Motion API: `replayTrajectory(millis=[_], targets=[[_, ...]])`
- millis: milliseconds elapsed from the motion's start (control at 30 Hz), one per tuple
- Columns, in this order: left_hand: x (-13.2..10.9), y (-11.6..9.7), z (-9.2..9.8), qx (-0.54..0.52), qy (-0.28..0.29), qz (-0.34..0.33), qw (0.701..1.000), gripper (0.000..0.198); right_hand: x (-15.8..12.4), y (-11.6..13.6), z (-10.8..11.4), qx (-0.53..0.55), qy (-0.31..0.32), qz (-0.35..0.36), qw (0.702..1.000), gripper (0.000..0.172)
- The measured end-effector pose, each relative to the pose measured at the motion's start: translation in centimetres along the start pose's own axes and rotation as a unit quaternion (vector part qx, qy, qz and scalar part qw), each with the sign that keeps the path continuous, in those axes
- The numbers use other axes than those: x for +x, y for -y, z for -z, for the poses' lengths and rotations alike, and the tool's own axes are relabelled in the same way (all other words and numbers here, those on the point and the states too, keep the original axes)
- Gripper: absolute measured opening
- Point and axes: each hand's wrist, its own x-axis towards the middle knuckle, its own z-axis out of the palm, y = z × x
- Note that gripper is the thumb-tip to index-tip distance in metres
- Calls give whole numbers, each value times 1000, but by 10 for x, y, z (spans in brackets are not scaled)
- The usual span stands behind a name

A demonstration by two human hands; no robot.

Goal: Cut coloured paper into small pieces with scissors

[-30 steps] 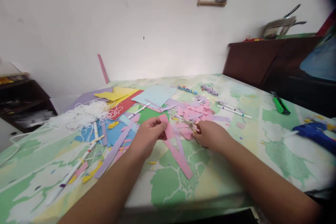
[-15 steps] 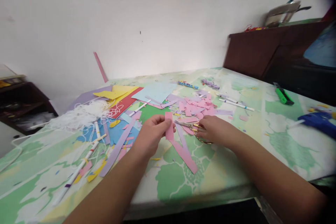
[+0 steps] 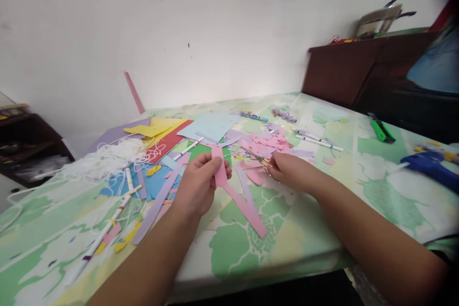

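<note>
A strip of pink paper point(image 3: 219, 166) is pinched upright between the thumb and fingers of my left hand point(image 3: 201, 179). Below it, another pink strip point(image 3: 247, 213) slants across the tablecloth; whether the two are joined I cannot tell. My right hand point(image 3: 292, 172) is closed round the handles of gold-handled scissors point(image 3: 258, 157). Their blades point up and left, apart from the held strip. Just beyond the scissors lies a heap of pink paper scraps point(image 3: 270, 144). A lilac strip point(image 3: 245, 184) rests between my hands.
Left of my hands are tangled white string point(image 3: 103, 160), coloured sheets point(image 3: 168, 141) and white paper rods point(image 3: 107, 229). Toward the right lie two more rods point(image 3: 319, 142), a green cutter point(image 3: 382, 129) and a blue glue gun point(image 3: 430, 167). A wall stands behind the patterned table point(image 3: 308, 258).
My left hand has shifted slightly left with the pink strip. The scissors have turned, their tips now higher and farther from the strip. The whole view has moved a little.
</note>
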Motion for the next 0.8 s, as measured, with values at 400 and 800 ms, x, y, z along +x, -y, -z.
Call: replayTrajectory(millis=[400,800], targets=[[-3,0,-2,15,42,9,999,9,3,13,1,704,-46,11,709,26],[-13,12,-5,137,142,46,979,13,-3,24,-5,800,32,76,594,29]])
